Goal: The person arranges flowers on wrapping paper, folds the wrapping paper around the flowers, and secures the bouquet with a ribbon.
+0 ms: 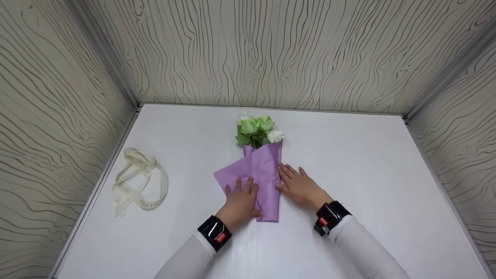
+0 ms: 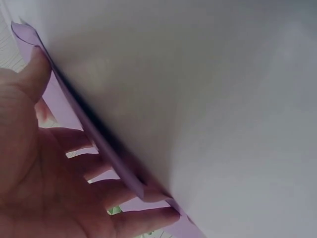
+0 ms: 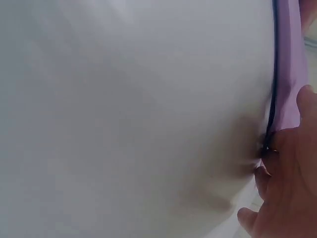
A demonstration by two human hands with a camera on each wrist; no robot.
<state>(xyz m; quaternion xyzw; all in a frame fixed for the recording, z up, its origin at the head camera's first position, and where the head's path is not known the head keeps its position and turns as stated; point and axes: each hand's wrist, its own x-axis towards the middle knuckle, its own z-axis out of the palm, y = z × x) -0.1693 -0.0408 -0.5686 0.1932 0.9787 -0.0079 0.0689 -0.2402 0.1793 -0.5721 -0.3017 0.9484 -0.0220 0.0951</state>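
A bouquet of pale green and white flowers lies on the table, its heads pointing away from me. Purple wrapping paper covers the stems, with one corner jutting out to the left. My left hand rests on the lower left of the paper, fingers spread. In the left wrist view its fingers and thumb lie along a folded paper edge. On the other side, my right hand touches the paper's right edge with its fingertips, fingers extended. The right wrist view shows this hand beside the purple edge.
A loosely looped cream ribbon with faint print lies at the left of the white table. Wood-grain patterned panels stand behind the table and on both sides.
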